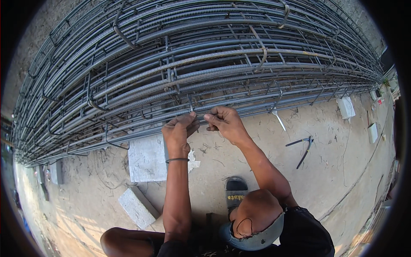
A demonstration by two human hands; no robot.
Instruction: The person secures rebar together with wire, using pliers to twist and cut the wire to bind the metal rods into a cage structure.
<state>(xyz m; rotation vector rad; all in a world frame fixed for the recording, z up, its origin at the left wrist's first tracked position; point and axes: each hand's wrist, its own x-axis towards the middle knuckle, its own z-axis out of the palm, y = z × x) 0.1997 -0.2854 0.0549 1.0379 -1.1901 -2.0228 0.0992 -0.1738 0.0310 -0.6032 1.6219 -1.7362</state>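
Note:
My left hand (180, 128) is closed at the lower bars of a stack of steel rebar cages (214, 55), its thumb and fingers around a short upright steel piece (191, 103). Just right of it, my right hand (223, 124) has thumb and index finger drawn together beside the same bars; what lies between them is too small to make out. A dark band circles my left wrist. Pliers (305, 150) with dark handles lie on the concrete to the right, and a white rod (279, 120) lies beside the cages.
The cage stack spans the upper view. A white slab (145, 158) lies under its near edge, a pale block (138, 206) near my left forearm, and more blocks (346, 108) at the right. My bent knees and sandalled foot (235, 186) occupy the lower edge. Wire scraps litter the concrete.

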